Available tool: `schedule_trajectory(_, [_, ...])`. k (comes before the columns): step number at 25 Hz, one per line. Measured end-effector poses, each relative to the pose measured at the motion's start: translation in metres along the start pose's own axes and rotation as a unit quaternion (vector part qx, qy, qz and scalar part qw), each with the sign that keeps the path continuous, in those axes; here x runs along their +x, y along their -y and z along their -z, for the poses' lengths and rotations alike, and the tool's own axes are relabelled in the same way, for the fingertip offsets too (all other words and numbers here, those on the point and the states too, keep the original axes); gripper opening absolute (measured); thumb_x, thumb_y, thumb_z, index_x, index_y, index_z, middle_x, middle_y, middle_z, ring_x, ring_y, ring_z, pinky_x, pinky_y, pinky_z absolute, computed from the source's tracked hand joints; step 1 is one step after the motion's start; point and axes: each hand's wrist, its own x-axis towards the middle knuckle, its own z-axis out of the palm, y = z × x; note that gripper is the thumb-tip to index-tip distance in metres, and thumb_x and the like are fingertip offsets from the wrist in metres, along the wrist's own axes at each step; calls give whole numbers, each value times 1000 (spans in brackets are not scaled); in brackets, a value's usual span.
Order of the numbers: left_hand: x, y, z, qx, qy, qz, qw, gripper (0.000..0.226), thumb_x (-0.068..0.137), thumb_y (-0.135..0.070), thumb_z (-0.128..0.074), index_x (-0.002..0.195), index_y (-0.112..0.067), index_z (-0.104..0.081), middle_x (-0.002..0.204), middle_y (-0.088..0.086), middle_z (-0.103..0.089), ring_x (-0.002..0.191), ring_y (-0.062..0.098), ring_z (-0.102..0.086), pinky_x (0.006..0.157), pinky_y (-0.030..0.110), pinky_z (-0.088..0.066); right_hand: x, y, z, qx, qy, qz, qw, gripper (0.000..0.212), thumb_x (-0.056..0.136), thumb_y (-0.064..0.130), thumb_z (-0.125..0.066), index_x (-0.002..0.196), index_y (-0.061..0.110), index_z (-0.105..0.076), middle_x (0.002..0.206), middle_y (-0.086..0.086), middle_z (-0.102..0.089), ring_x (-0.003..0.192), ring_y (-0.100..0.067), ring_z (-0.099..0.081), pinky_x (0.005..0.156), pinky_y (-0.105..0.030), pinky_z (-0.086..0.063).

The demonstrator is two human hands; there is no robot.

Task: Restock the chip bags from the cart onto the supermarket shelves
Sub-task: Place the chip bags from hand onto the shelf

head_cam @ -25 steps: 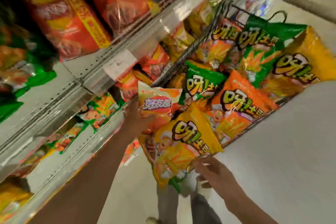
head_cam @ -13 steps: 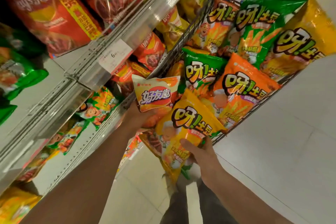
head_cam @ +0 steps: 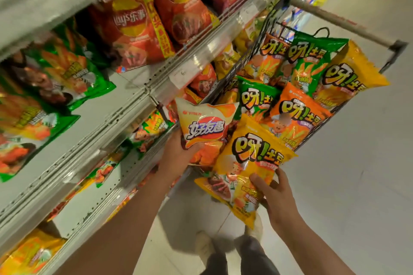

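1. Because stock goes there, the shelves (head_cam: pixel 125 105) run along the left.
2. The left hand (head_cam: pixel 176 156) grips a small white-orange bag (head_cam: pixel 205 127), lifted shelfward.
3. The right hand (head_cam: pixel 274 194) clamps a yellow bag (head_cam: pixel 248 163) just beside the cart (head_cam: pixel 263 35), likely next.

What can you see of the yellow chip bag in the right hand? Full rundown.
The yellow chip bag is glossy, crinkled foil-like plastic, puffed and sealed, printed with big outlined characters, a cartoon chef and fries. It is tilted, top edge up toward the cart, lower end pointing at the floor. The right hand grips its lower part, thumb across the front. Its upper left corner overlaps the small pale bag held by the left hand. Another bag peeks out behind its lower left.
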Motion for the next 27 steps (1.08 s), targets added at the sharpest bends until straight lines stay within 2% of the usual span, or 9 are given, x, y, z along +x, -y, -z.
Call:
schedule_trajectory(2, [-7, -12, 4, 22, -33, -13, 999, 58, 81, -41, -80, 132, -27, -56, 122, -7, -68, 112, 16, -65, 93, 41, -53, -6, 10, 7, -20, 2, 20, 1000, 62, 85, 18, -78, 138, 31, -48, 119, -5, -71, 99, -28, -74, 83, -50, -61])
schedule_trajectory(4, [-14, -28, 6, 19, -54, -26, 998, 53, 82, -40, -80, 128, -26, -58, 117, -10, -70, 104, 9, -67, 85, 33, -55, -10, 24, 14, -30, 8, 40, 999, 63, 85, 16, -78, 139, 30, -47, 121, -6, -70, 101, -31, -73, 90, -56, -59])
schedule_trajectory(8, [-29, -59, 7, -14, -80, -28, 996, 47, 82, -38, -81, 124, -30, -61, 110, -19, -71, 94, -14, -64, 78, 7, -48, -2, 59, 29, -31, 58, 95, 993, 63, 85, 13, -76, 140, 29, -49, 120, -5, -72, 103, -30, -73, 83, -48, -62])
schedule_trajectory(10, [-37, -72, 2, -32, -115, -15, 993, 43, 81, -36, -82, 120, -36, -62, 105, -27, -68, 92, -19, -62, 73, 0, -44, 8, 78, 41, -41, 78, 103, 991, 74, 85, 18, -78, 148, 31, -41, 124, -6, -70, 108, -30, -71, 91, -53, -59])
schedule_trajectory(13, [-53, -84, -11, -66, -155, 16, 986, 41, 82, -34, -82, 118, -34, -64, 105, -19, -73, 96, 0, -69, 83, 15, -52, 19, 100, 65, -70, 121, 109, 984, 94, 75, 32, -82, 154, 34, -31, 127, -3, -67, 109, -24, -71, 91, -50, -59])
schedule_trajectory(16, [-81, -90, -35, -116, -207, 37, 971, 33, 82, -34, -82, 110, -35, -66, 95, -19, -77, 87, 3, -73, 70, 18, -56, 23, 115, 94, -118, 163, 118, 972, 103, 67, 41, -83, 154, 38, -28, 128, 4, -63, 108, -11, -67, 80, -32, -57])
schedule_trajectory(19, [-112, -89, -55, -150, -253, 77, 953, 44, 81, -36, -83, 120, -25, -64, 98, -12, -77, 86, 8, -75, 67, 21, -58, 32, 122, 113, -159, 202, 114, 960, 98, 72, 37, -82, 155, 32, -31, 132, 0, -63, 114, -17, -65, 93, -42, -56])
schedule_trajectory(22, [-146, -87, -59, -124, -297, 107, 941, 48, 78, -44, -83, 119, -28, -63, 102, -13, -74, 86, 7, -73, 70, 23, -59, 31, 125, 114, -183, 246, 114, 945, 83, 84, 25, -80, 153, 30, -35, 128, -5, -67, 114, -24, -67, 100, -54, -54])
schedule_trajectory(27, [-205, -72, -36, -155, -331, 107, 925, 49, 76, -42, -85, 118, -28, -64, 105, -5, -77, 91, 16, -75, 76, 35, -62, 4, 113, 90, -219, 312, 136, 915, 81, 88, 24, -78, 154, 35, -33, 140, 1, -61, 127, -19, -60, 105, -48, -51])
